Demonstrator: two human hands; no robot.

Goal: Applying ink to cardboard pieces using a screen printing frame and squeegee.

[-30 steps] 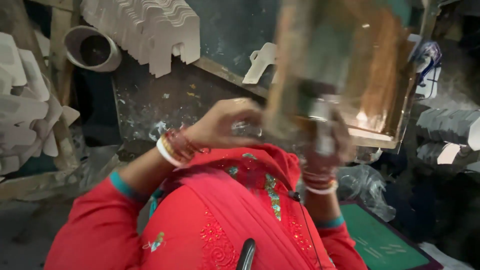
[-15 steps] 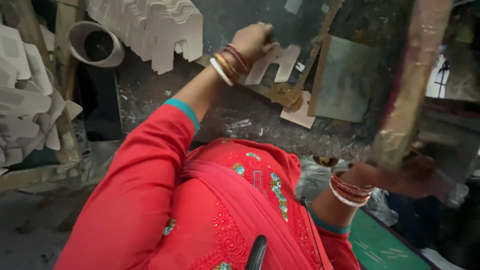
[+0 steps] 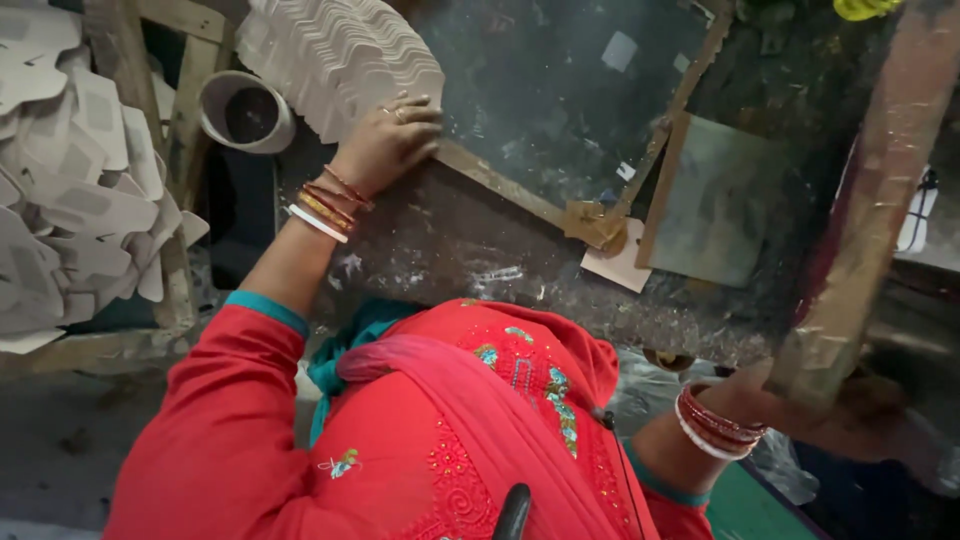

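Dark grimy worktable (image 3: 470,240); left hand (image 3: 385,140) flat on card stack (image 3: 340,55); right hand (image 3: 790,405) grasping wooden frame (image 3: 865,200).

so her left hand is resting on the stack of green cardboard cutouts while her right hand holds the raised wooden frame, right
Not quite: the head view shows the stack of cardboard cutouts is pale beige, not green. The rest stands: the left hand rests at the stack's near edge, and the right hand holds the raised wooden frame.
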